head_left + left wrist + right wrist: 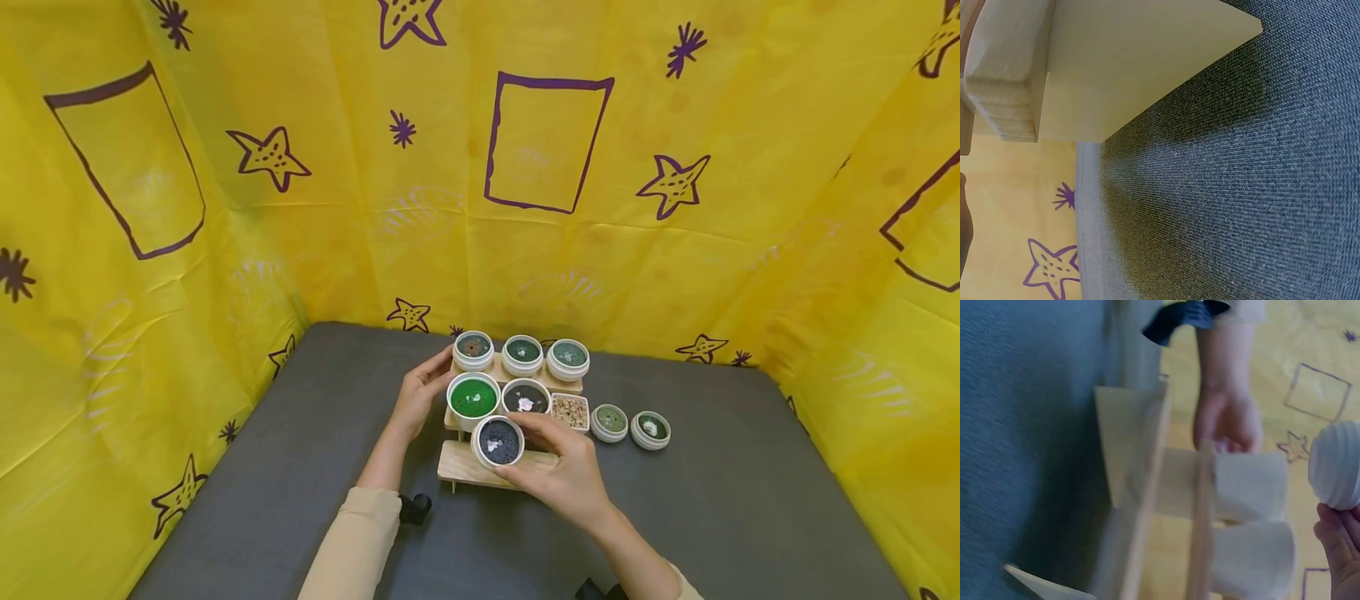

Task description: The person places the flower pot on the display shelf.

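In the head view my right hand (564, 468) holds a small white ribbed bowl (498, 442) by its side, above the lowest step of a wooden tiered stand (467, 463). Dark, speckled content fills this bowl. My left hand (417, 398) is at the stand's left end, beside the back-left bowl (473, 350); its fingertips are partly hidden, so its grip is unclear. On the middle step are a bright green cup (474, 397), a dark cup (527, 397) and a square dish of mixed bits (570, 411).
Two more bowls, a teal one (522, 353) and a grey-green one (567, 358), share the top step. Right of the stand, two small green-filled bowls (609, 422) (650, 429) sit on the grey tabletop (720, 517). Yellow patterned cloth (345, 250) surrounds the table.
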A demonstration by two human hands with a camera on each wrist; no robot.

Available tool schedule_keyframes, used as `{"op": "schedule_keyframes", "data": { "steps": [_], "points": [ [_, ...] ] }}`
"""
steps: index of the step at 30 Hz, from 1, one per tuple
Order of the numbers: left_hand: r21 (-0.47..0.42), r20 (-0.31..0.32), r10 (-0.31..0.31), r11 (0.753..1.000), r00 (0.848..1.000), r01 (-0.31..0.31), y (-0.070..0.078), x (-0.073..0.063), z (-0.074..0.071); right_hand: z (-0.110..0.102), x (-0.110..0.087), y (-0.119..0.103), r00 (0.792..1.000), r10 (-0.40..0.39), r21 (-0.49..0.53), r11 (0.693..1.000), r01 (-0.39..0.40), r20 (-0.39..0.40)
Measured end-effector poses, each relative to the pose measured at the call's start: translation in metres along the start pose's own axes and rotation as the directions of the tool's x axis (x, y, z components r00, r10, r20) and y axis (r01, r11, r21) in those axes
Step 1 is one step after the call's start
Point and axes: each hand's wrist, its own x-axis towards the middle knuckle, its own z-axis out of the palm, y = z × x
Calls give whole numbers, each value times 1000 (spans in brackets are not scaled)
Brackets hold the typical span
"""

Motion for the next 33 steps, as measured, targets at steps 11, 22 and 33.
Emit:
{"op": "schedule_keyframes", "data": {
  "steps": [11,22,33],
  "points": [
    [20,0,0,1000,1000,0,-2,1,-1,29,-19,15,992,68,-100,993,-57,108],
    [0,-3,-12,1000,1000,12,0,0,0,52,-26,27,974,219,-179,962,-206,57],
    [10,-5,-13,1000,1000,13,0,0,0,59,-26,36,958,285,-178,944,-278,15]
  ]
}}
